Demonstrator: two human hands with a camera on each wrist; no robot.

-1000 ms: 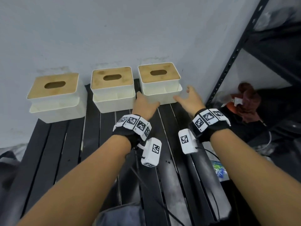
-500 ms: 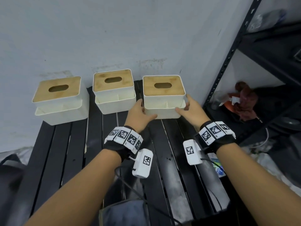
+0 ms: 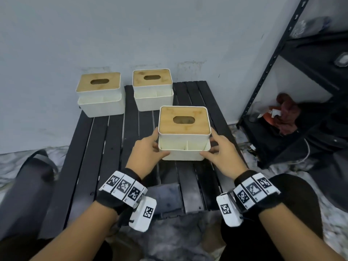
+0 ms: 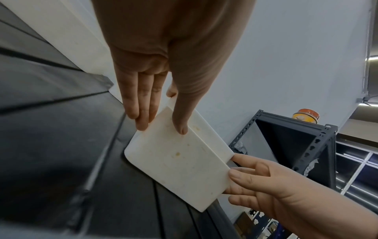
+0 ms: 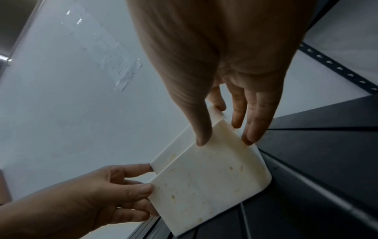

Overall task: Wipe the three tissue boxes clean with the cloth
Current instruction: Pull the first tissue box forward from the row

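Three white tissue boxes with bamboo lids are on a black slatted table (image 3: 105, 147). Two of them stand at the back by the wall, the left box (image 3: 99, 102) and the middle box (image 3: 153, 98). The third box (image 3: 184, 153) is nearer me, held from both sides. My left hand (image 3: 148, 151) grips its left front corner, thumb on the stained front face (image 4: 180, 165). My right hand (image 3: 220, 149) grips the right front corner in the same way (image 5: 223, 139). A grey cloth (image 3: 165, 196) lies at the table's near edge between my wrists.
A grey wall runs close behind the back boxes. A dark metal shelf unit (image 3: 282, 53) stands at the right, with a reddish rag (image 3: 288, 113) on its low shelf. A dark bag (image 3: 28, 185) lies left of the table.
Both hands took hold of the right box at the wall and drew it toward me, away from the other two. The head view has tilted down and back.
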